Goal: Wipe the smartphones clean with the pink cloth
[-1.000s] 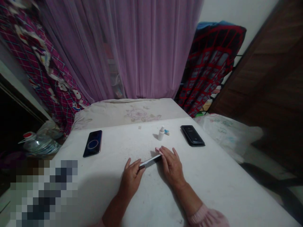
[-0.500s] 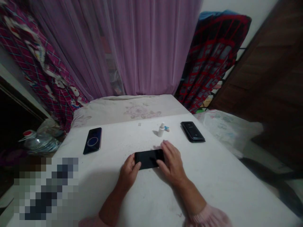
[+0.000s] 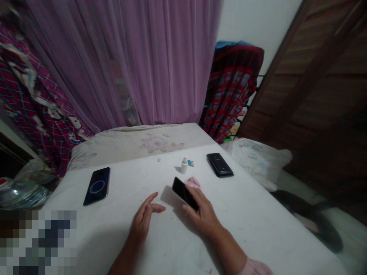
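Note:
My right hand (image 3: pixel 202 215) grips a black phone (image 3: pixel 183 192) by its near end and holds it tilted above the white table (image 3: pixel 258 214). A small pink cloth (image 3: pixel 192 182) lies on the table just behind the phone. My left hand (image 3: pixel 145 219) hovers beside it, fingers spread and holding nothing. A small white bottle (image 3: pixel 184 165) stands further back with a little blue-and-white item (image 3: pixel 190 163) next to it.
A second phone (image 3: pixel 97 185) with a ring on its screen lies at the left. A third dark phone (image 3: pixel 220 164) lies at the back right. A pale floral cushion (image 3: pixel 134 139) sits behind the table, below purple curtains (image 3: pixel 129 61). A white bag (image 3: pixel 255 160) rests at the right.
My left hand has let go of the phone and opened. My right hand alone now holds the phone, lifted and tilted. The pink cloth shows behind it. The view shifted right.

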A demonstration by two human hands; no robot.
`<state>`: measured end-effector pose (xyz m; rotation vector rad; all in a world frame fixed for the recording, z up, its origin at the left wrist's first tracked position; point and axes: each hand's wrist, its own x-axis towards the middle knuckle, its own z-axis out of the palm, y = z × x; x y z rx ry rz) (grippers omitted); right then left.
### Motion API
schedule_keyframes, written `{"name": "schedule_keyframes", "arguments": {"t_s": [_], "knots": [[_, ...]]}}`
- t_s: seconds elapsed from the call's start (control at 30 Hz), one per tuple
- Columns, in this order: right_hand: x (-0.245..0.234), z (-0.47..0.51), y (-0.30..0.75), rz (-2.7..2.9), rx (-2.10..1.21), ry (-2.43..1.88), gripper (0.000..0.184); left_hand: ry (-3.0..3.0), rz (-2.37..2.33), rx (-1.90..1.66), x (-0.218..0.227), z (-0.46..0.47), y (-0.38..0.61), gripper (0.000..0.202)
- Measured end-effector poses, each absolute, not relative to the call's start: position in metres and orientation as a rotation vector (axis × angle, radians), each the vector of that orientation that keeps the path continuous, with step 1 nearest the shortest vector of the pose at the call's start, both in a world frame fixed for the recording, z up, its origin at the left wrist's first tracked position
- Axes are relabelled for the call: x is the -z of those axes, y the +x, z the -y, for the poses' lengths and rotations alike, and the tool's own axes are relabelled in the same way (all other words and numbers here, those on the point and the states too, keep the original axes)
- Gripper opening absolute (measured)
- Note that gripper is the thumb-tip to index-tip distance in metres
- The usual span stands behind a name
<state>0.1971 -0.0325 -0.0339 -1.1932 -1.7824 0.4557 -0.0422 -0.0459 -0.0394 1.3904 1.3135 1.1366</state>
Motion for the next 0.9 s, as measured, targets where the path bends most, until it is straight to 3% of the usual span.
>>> {"name": "schedule_keyframes", "arguments": {"t_s": [0.17, 0.4, 0.57, 0.9], "knots": [[0.025, 0.006, 0.277, 1.185, -0.64, -1.55, 0.059, 1.418, -1.325, -1.124, 0.048, 0.042, -0.035, 0.054], [0.009, -0.044, 0.363, 1.113, -0.71, -1.653, 0.051, 1.407, -1.331, -1.131, 0.049, 0.042, -0.026, 0.043], [0.005, -0.082, 0.374, 1.093, -0.577, -1.779, 0.059, 1.427, -1.338, -1.134, 0.046, 0.043, -0.025, 0.038], [0.007, -0.098, 0.375, 1.302, -0.253, -2.241, 0.053, 1.437, -1.373, -1.101, 0.042, 0.042, -0.027, 0.043]]}}
